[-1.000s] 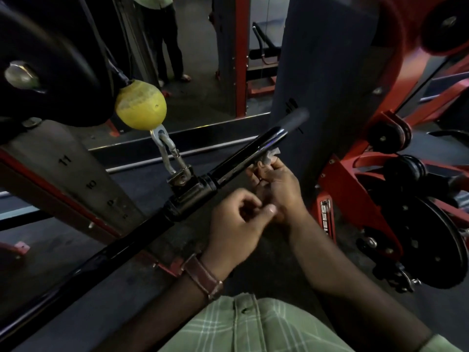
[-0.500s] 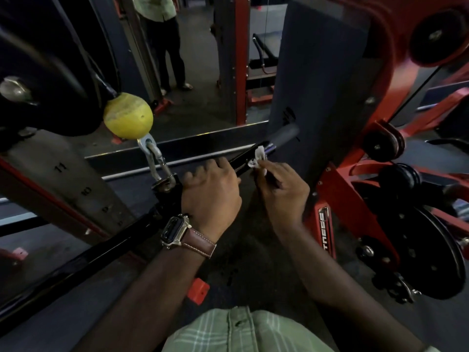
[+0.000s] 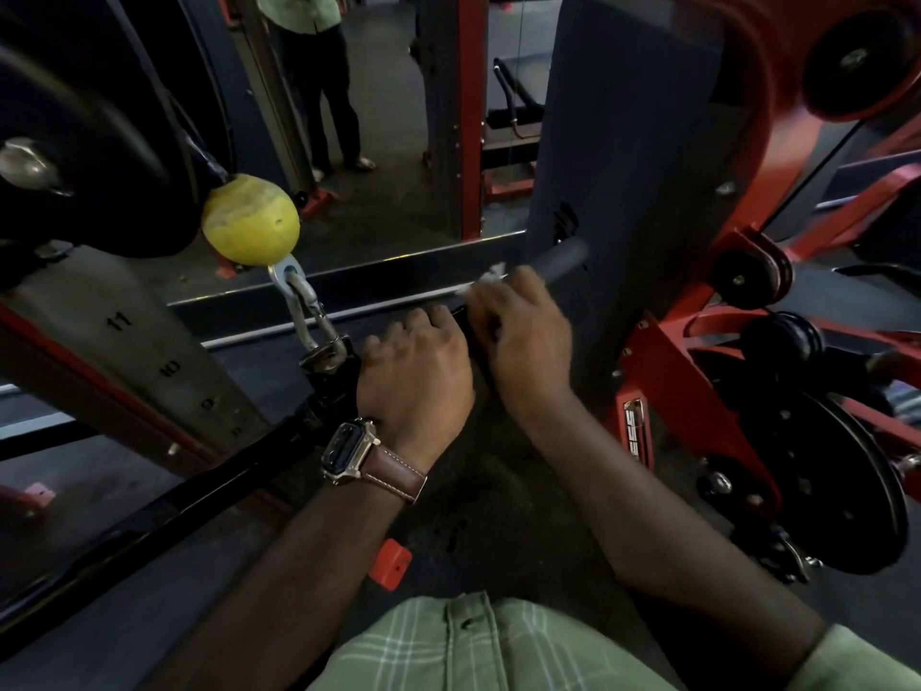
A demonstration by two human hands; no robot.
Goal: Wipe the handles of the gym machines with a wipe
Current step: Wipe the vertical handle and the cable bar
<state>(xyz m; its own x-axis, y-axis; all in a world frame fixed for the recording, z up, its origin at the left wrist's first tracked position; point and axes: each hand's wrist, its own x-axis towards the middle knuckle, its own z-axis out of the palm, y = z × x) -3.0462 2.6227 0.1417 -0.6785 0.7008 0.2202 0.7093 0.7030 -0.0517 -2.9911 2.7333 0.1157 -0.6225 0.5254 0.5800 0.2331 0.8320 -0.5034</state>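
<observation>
The left hand (image 3: pixel 416 371) grips the black bar handle (image 3: pixel 164 511) just beside its swivel clamp, fingers (image 3: pixel 398 336) curled over the top, a brown-strapped watch (image 3: pixel 359 453) on the wrist. The right hand (image 3: pixel 523 336) sits further along the same bar toward its grey end grip (image 3: pixel 560 259), fingers wrapped round the bar and pressing a white wipe (image 3: pixel 486 281) against it; the wipe shows only as a blurred scrap above the knuckles. The bar hangs by a carabiner (image 3: pixel 311 311) from a yellow ball stopper (image 3: pixel 249 221). Grey weight plates (image 3: pixel 124 351) numbered 11 and 10 stand to the left, a red machine frame (image 3: pixel 663 386) to the right
</observation>
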